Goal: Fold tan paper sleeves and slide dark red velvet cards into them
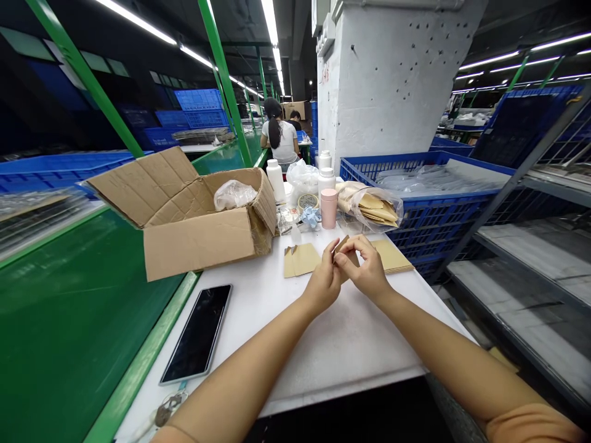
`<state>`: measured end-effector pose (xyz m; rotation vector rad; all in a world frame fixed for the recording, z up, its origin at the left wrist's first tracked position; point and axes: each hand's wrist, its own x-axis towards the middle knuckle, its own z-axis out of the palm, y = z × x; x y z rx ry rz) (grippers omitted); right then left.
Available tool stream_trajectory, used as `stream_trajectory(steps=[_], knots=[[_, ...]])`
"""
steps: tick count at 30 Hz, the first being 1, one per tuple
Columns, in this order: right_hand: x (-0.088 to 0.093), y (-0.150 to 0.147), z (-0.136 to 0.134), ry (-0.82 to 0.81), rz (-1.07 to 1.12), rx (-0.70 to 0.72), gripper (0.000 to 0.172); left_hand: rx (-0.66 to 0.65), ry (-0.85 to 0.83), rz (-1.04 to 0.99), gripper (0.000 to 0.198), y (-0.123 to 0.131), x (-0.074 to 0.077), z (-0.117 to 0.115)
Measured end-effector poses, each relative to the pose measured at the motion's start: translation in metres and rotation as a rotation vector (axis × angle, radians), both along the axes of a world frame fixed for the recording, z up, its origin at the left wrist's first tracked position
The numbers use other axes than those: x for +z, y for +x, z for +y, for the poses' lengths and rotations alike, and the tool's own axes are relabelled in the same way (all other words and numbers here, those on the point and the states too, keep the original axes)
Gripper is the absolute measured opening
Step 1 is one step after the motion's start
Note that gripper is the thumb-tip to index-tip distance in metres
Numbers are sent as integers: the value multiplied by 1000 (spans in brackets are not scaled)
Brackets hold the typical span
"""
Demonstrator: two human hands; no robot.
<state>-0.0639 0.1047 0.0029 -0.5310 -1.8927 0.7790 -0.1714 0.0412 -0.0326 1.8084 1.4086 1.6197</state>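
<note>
Above the white table (351,351), my left hand (324,282) and my right hand (369,271) meet with fingers closed on a small brown kraft paper envelope (353,256). My fingers cover much of it. Left of my hands lie a few flat kraft envelopes (302,259), with dark points showing at their upper left. A neat stack of the same tan envelopes (393,257) lies just beyond my right hand. Behind it, a clear plastic bag (369,206) holds more kraft envelopes.
An open cardboard box (198,237) stands at the left, above the green conveyor (69,307). A phone (198,335) and keys (168,406) lie front left. A pink cup (329,208), white bottles (276,178) and tape (308,202) stand behind. A blue crate (415,221) is right.
</note>
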Motion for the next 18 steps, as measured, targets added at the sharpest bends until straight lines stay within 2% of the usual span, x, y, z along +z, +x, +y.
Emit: stream_trajectory(steps=[5,8,12,18], knots=[[-3,-2,4,-1,-4,-2,11,46,-39,-87,32,0,0,3],[-8,-3,11,10,-13,-95,11,20,-176,-326,21,1,2,5],[-14,-4,19,73,-52,-223,11,-82,-292,-651,26,4,6,6],[-16,-6,20,0,-50,-198,13,-96,-272,-758,30,6,9,4]])
